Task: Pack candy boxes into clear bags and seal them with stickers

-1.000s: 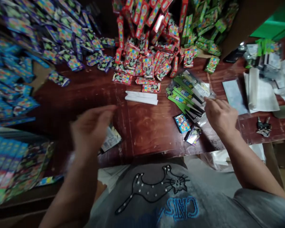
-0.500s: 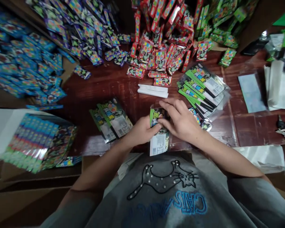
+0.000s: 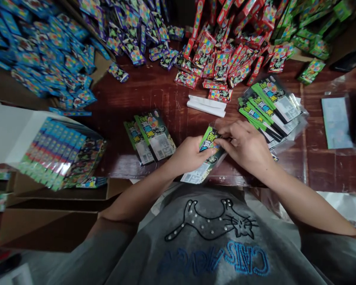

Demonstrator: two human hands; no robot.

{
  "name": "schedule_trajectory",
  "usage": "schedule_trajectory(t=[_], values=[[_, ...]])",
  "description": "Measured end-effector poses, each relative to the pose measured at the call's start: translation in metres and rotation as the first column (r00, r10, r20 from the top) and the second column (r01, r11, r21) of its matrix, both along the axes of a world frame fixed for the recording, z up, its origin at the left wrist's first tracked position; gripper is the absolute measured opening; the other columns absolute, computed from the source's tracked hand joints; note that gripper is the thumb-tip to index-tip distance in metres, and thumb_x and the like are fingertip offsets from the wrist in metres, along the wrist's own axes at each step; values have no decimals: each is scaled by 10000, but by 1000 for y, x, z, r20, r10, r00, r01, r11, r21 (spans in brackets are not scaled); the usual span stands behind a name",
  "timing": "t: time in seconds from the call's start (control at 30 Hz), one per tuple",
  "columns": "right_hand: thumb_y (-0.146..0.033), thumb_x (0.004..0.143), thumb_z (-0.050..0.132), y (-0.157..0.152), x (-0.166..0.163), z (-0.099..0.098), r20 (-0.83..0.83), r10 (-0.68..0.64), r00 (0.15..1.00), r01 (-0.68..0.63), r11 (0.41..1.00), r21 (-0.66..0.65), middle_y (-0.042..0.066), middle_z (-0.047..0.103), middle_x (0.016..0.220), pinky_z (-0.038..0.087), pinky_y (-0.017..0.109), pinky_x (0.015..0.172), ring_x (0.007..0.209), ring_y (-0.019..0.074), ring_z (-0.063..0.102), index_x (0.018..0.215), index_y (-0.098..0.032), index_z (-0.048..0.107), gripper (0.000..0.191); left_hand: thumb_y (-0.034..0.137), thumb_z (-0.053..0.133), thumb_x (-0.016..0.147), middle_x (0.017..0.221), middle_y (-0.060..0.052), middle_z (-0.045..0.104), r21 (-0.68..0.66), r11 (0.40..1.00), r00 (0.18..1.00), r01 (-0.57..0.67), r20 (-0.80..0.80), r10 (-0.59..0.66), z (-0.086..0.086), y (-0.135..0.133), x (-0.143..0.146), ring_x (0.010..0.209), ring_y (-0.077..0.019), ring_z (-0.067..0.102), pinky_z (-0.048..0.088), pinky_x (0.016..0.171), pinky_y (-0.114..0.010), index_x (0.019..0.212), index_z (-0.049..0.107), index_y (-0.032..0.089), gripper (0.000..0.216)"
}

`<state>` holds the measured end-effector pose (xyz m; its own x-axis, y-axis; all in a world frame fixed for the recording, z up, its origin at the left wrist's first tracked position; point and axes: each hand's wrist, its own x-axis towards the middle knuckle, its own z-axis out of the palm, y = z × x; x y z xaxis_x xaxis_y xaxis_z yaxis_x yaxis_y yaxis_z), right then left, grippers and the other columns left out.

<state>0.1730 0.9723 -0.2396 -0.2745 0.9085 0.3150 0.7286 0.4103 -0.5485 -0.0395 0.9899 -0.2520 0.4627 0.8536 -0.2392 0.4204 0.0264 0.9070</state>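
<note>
A flat packet (image 3: 196, 174) with a green and black front and a clear sleeve is tilted over the table's near edge. My left hand (image 3: 189, 155) grips it from the left, thumb across its front. At its upper right edge, my right hand (image 3: 246, 144) has thumb and fingertips pinched together on the clear plastic; exactly what lies between them is partly hidden. Two similar packets (image 3: 161, 144) overlap to the left of my left hand. Beyond my right hand lies a fanned pile of such packets (image 3: 286, 106).
Heaps of small blue boxes (image 3: 32, 55), purple boxes (image 3: 133, 35), red boxes (image 3: 222, 65) and green boxes (image 3: 313, 71) line the far side. A folded white paper (image 3: 206, 106) lies mid-table. At left, an open carton (image 3: 47, 227) has filled multicoloured packs (image 3: 52, 152) above it.
The packet has turned from nearly upright to slanting, its lower end swung left. My right fingers have drawn back from its front to its upper right edge. The camera view has shifted.
</note>
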Motion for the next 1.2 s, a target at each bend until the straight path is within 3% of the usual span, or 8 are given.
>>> schedule_trajectory(t=[0.37, 0.53, 0.7, 0.8, 0.87, 0.97, 1.07, 1.2], values=[[-436, 928, 811, 5, 6, 10, -240, 46, 970, -138, 912, -386, 33, 796, 959, 532, 310, 715, 761, 166, 713, 1110, -198, 719, 314, 361, 802, 815, 731, 21, 666, 189, 952, 958, -239, -116, 264, -31, 10, 0, 702, -134, 566, 374, 632, -237, 802, 682, 172, 224], [-423, 959, 757, 15, 17, 15, -98, 129, 987, -154, 938, -310, 20, 776, 867, 480, 299, 723, 808, 175, 683, 1008, -227, 771, 202, 441, 790, 859, 755, 18, 667, 117, 993, 996, -22, -88, 32, -14, 2, 1, 707, -139, 563, 434, 668, -257, 868, 694, 182, 275], [-481, 1055, 571, 21, 39, 28, -142, 429, 892, -442, 766, -467, -7, 702, 798, 462, 281, 662, 661, 132, 620, 966, -230, 671, 285, 483, 885, 761, 1190, -98, 777, -57, 971, 968, 231, 109, -224, -3, 2, -11, 1029, -247, 730, 577, 889, -356, 1269, 697, 185, 618], [-545, 1092, 487, 18, 43, 27, -195, 477, 857, -509, 731, -455, -5, 688, 816, 539, 333, 775, 667, 145, 634, 985, -240, 630, 354, 462, 917, 717, 1143, -120, 803, -187, 964, 978, 189, 121, -169, -13, 0, -13, 979, -265, 759, 606, 840, -370, 1233, 725, 154, 631], [-585, 1099, 449, 11, 37, 19, -211, 334, 919, -392, 833, -391, 21, 711, 875, 561, 408, 934, 780, 187, 697, 1050, -252, 634, 384, 473, 888, 757, 1061, -100, 819, -231, 973, 989, 22, 147, 12, -22, -1, -9, 899, -238, 762, 606, 796, -345, 1143, 763, 142, 524], [-650, 1080, 437, -6, 16, -4, -253, -65, 965, -10, 958, -286, 96, 747, 1062, 552, 457, 1010, 1039, 267, 731, 1229, -251, 599, 456, 496, 869, 796, 1097, -89, 829, -204, 928, 906, -312, 230, 356, -33, -2, 6, 944, -224, 770, 612, 864, -334, 1111, 788, 149, 476], [-703, 1059, 424, -27, -11, -34, -161, -250, 955, 167, 898, -407, 107, 759, 950, 544, 377, 723, 856, 273, 736, 1172, -228, 559, 507, 521, 842, 843, 1155, -88, 822, -158, 861, 805, -483, 308, 508, -42, -4, 21, 1025, -226, 770, 611, 942, -337, 1113, 773, 165, 453], [-611, 1097, 291, -47, -41, -64, 121, -337, 934, 356, 840, -409, 85, 708, 696, 282, 318, 530, 531, 236, 612, 1026, -218, 543, 472, 603, 713, 962, 1163, -99, 800, -88, 847, 804, -525, 274, 527, -57, -11, 28, 1037, -223, 765, 605, 907, -313, 1172, 700, 183, 471]])
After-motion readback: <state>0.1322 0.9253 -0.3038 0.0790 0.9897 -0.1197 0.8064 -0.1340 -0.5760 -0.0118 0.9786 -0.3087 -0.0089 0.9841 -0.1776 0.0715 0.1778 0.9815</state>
